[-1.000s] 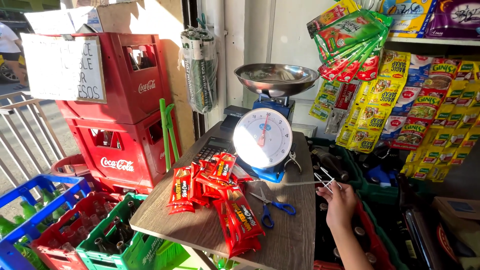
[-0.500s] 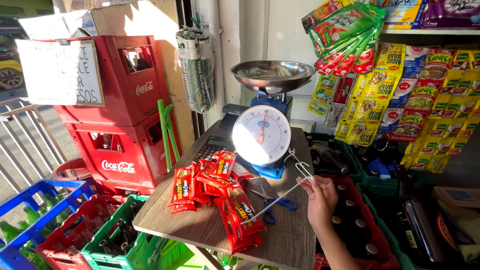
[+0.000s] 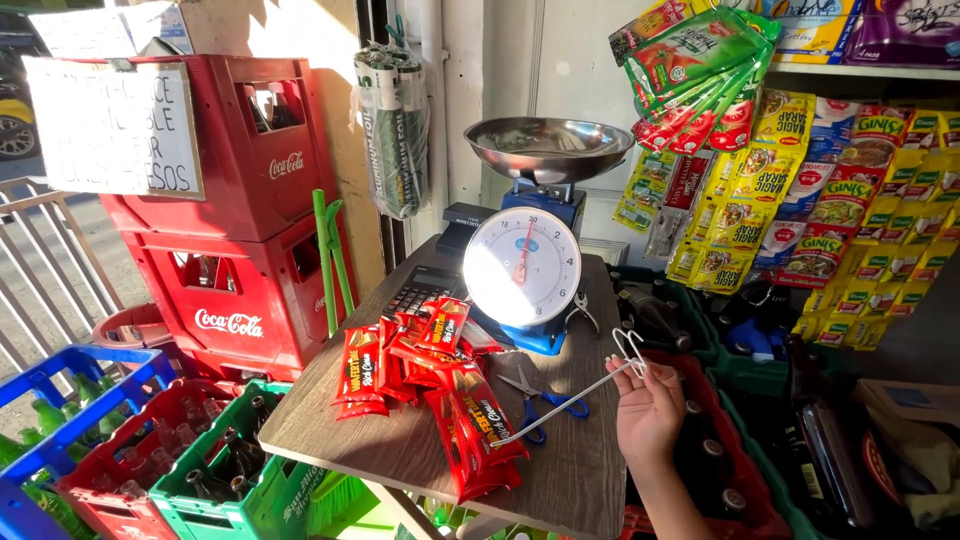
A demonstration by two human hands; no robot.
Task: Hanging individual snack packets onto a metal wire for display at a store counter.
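Observation:
My right hand [image 3: 648,410] comes in from the lower right and grips the looped end of a long white wire hook [image 3: 570,398]. The wire slants down to the left, crossing blue-handled scissors [image 3: 540,402]. Its tip touches a pile of red snack packet strips [image 3: 440,385] lying on a wooden table [image 3: 390,455]. Just behind the packets stands a blue weighing scale [image 3: 525,268] with a round white dial and a steel pan. My left hand is out of sight.
A black calculator [image 3: 420,287] lies behind the packets. Stacked red bottle crates [image 3: 235,200] stand to the left, with green [image 3: 230,495] and blue [image 3: 60,385] crates of bottles on the floor. Hanging sachet strips [image 3: 800,200] fill the right wall, above dark crates of bottles [image 3: 700,440].
My right hand has shifted slightly left toward the table. The wire hook, earlier held up short beside the scale, now reaches down to the red packets.

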